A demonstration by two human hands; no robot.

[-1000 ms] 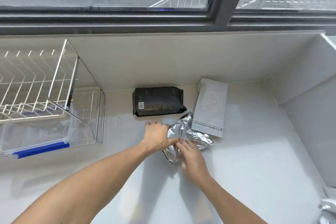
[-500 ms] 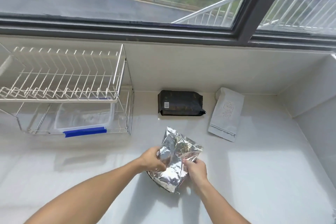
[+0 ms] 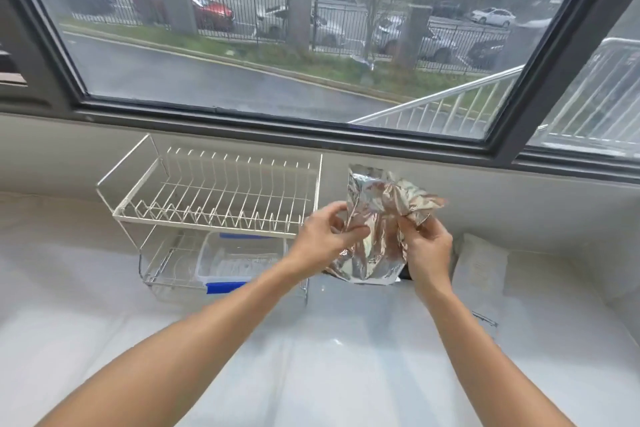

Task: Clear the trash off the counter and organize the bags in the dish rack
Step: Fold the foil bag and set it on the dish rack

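Both hands hold a crumpled silver foil bag [image 3: 377, 218] up in the air above the white counter, just right of the dish rack. My left hand [image 3: 325, 236] pinches its left edge. My right hand [image 3: 427, 246] grips its right side. The white wire dish rack [image 3: 214, 198] has two tiers, and its upper tier holds nothing. A white pouch [image 3: 479, 270] lies flat on the counter to the right of my right hand. A sliver of the black bag [image 3: 404, 274] shows under the foil bag, the rest hidden.
A clear plastic tray with a blue edge [image 3: 225, 286] sits in the rack's lower tier. A wide window [image 3: 311, 45] and its dark frame run behind the counter. The wall ledge stands close behind the rack and the bags.
Both hands have lifted the foil bag from the counter up to rack height. The view has tilted up, showing more window and the whole rack.
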